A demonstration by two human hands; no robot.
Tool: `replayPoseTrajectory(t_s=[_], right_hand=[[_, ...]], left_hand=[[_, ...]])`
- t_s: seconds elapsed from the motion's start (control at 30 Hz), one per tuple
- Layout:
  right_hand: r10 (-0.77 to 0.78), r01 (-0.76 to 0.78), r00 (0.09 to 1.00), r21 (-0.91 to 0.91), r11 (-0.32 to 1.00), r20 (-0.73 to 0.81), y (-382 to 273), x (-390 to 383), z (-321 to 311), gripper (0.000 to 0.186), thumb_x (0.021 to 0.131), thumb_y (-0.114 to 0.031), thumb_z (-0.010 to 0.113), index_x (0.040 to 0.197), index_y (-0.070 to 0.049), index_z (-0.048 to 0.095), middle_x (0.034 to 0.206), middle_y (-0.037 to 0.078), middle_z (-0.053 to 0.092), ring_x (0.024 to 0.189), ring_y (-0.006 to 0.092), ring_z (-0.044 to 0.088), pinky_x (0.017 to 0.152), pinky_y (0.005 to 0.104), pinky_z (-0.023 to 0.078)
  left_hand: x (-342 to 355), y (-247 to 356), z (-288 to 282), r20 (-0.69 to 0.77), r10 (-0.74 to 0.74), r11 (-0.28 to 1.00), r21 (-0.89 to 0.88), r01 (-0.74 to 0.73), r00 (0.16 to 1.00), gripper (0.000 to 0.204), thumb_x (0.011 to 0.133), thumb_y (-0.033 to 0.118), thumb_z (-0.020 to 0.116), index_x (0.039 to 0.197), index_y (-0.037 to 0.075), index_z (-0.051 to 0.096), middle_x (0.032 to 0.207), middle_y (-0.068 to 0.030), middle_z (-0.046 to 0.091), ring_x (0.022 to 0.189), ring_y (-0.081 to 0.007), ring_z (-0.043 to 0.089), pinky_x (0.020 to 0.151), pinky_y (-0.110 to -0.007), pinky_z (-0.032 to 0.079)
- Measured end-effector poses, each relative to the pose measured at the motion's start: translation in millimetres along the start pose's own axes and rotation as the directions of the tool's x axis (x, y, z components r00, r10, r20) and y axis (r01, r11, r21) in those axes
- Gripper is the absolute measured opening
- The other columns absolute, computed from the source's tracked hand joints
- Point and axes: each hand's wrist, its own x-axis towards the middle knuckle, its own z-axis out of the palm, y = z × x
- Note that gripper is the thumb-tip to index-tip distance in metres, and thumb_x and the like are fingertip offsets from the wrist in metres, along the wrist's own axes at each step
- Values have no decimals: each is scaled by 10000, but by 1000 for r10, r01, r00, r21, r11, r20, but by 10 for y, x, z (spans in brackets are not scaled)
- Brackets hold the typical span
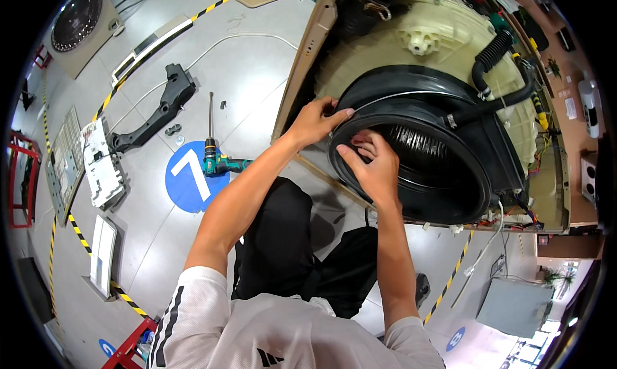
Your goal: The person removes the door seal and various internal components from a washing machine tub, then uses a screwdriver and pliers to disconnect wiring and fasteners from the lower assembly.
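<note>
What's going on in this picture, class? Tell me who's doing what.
A person with bent knees works at an open beige metal cabinet housing a round cream plastic tub. The left hand is at the upper left of a ring-shaped black rubber gasket, near its thin metal wire; the right hand is curled at its left front rim. Exactly what they pinch is unclear. A teal-and-black power drill lies partly over a blue floor circle.

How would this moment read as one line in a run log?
left hand: at left edge of black rubber ring | right hand: at ring's opening | behind ring: cream tub | floor: teal drill
</note>
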Motion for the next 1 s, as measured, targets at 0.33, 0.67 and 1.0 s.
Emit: replayPoseTrajectory(t_s=[0.33,0.67,1.0], right_hand=[[-157,159,987,-153,975,29,303,-55,113,629,829,-282,615,1288,74,373,1291,267,417,1202,361,416,998,361,317],[-128,137,990,-227,964,55,655,-31,298,828,680,-320,731,1300,62,338,1294,301,379,1202,427,368,1006,403,319],[-60,27,991,-265,964,-119,659,11,461,664,633,-134,718,1170,62,381,1102,306,489,1020,460,487,880,450,414]], left_hand=[[-54,41,177,-170,156,985,107,-139,973,393,821,320,643,698,-14,475,529,-102,452,504,-154,389,484,-317,354],[11,-117,150,-81,171,985,31,-169,982,355,833,294,637,883,-40,531,702,-140,550,624,-175,456,594,-308,407],[-108,176,67,-47,190,926,341,-163,981,314,852,217,581,986,-66,559,761,-234,622,710,-335,629,646,-367,469]])
